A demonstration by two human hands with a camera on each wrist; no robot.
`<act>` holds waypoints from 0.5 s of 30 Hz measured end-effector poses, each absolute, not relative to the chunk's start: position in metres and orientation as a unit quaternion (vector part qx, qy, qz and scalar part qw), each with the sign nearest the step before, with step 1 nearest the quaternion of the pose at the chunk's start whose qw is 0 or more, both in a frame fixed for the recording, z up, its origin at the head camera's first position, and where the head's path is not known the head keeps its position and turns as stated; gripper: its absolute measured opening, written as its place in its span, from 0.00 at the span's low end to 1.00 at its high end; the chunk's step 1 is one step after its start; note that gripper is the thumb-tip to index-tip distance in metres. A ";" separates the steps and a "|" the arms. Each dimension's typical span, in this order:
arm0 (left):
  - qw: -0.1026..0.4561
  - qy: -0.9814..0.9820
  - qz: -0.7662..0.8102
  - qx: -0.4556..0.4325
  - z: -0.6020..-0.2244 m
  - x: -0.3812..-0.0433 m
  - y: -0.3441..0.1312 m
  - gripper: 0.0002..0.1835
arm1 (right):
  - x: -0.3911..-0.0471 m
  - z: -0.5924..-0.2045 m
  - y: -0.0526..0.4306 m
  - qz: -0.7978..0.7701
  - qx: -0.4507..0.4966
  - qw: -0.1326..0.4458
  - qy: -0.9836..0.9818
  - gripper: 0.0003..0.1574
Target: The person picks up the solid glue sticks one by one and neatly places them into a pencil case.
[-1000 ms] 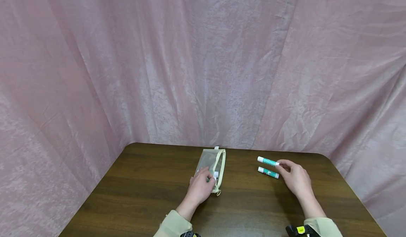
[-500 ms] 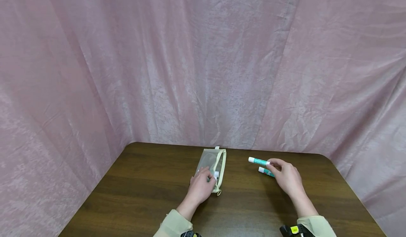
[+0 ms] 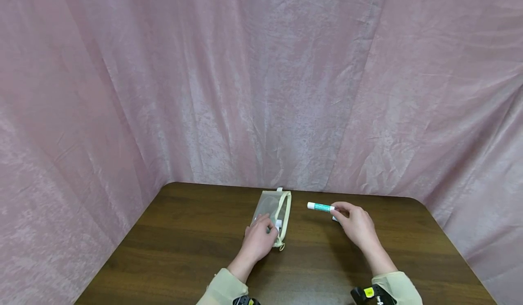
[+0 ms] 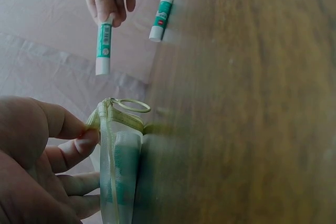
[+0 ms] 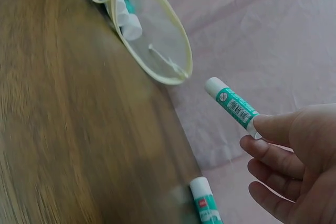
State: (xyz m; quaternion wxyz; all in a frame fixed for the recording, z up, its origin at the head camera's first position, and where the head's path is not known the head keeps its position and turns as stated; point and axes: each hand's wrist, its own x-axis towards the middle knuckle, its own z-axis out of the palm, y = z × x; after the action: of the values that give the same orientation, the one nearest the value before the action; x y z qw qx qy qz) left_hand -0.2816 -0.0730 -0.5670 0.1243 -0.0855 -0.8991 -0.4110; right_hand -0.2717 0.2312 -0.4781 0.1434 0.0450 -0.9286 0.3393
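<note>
Left hand (image 3: 259,239) pinches open pouch (image 3: 267,203) by edge; caps (image 5: 132,29) show inside, so partly filled. Right hand (image 3: 356,223) pinches held stick (image 5: 231,104) by end, midair, short of pouch. Loose stick (image 4: 161,18) waits on table (image 3: 184,237). Maybe halfway.

Sheer mesh zip pouch (image 3: 270,204); smooth plastic glue stick (image 3: 321,207) at its three o'clock; low-sheen wood-grain tabletop (image 3: 192,232); lustrous velvety curtain (image 3: 261,87), twelve o'clock.

A brown, wood-grained table (image 3: 188,232) with rounded far corners is bordered at left, far side and right by draped, softly shining pink curtains (image 3: 286,91).
</note>
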 end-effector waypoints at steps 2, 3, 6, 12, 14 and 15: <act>0.125 -0.898 -0.412 -0.086 -0.568 -0.282 -0.073 0.11 | -0.273 -0.479 0.228 0.341 0.046 0.141 -0.928 0.11; 0.124 -0.898 -0.412 -0.086 -0.568 -0.283 -0.073 0.11 | -0.273 -0.479 0.226 0.344 0.046 0.140 -0.927 0.12; 0.123 -0.900 -0.410 -0.086 -0.569 -0.284 -0.073 0.11 | -0.273 -0.480 0.220 0.353 0.048 0.135 -0.925 0.13; 0.129 -0.899 -0.411 -0.085 -0.570 -0.283 -0.073 0.11 | -0.275 -0.483 0.207 0.356 0.059 0.134 -0.923 0.12; 0.129 -0.898 -0.412 -0.086 -0.570 -0.284 -0.073 0.11 | -0.275 -0.484 0.202 0.354 0.063 0.132 -0.924 0.11; 0.129 -0.898 -0.412 -0.086 -0.570 -0.284 -0.073 0.11 | -0.275 -0.485 0.199 0.354 0.065 0.131 -0.924 0.11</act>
State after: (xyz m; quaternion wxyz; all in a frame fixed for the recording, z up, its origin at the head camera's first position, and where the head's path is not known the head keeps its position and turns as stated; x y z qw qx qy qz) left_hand -0.2842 -0.0730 -0.5702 0.1287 -0.0856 -0.8978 -0.4123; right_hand -0.2754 0.1990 -0.4851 0.1312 0.0655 -0.9236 0.3542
